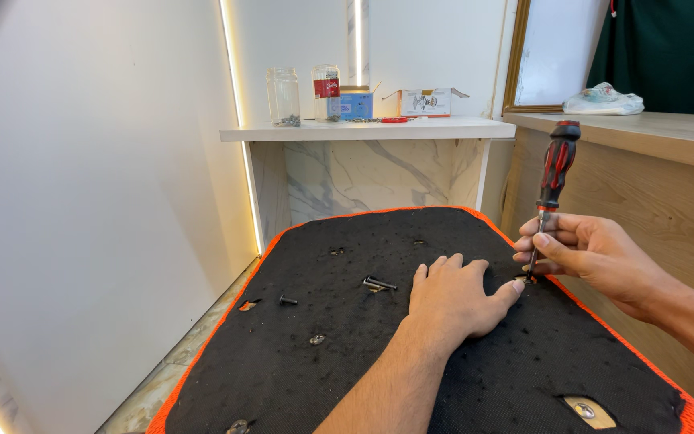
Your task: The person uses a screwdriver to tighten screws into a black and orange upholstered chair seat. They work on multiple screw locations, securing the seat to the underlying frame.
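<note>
Screwdriver upright at the frame's right

Our right hand [584,251] grips the screwdriver [552,193]; our left hand [451,296] lies flat on the black seat base [347,354].

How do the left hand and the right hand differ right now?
The left hand lies flat, palm down, on the black fabric panel, fingers spread; the right hand is raised on its side, fingers curled. The left hand holds nothing; the right hand pinches the shaft of a red-and-black screwdriver that stands nearly upright. The left thumb reaches toward the tip; the right fingers wrap the shaft above it. Both are bare and meet near the panel's right edge.
</note>
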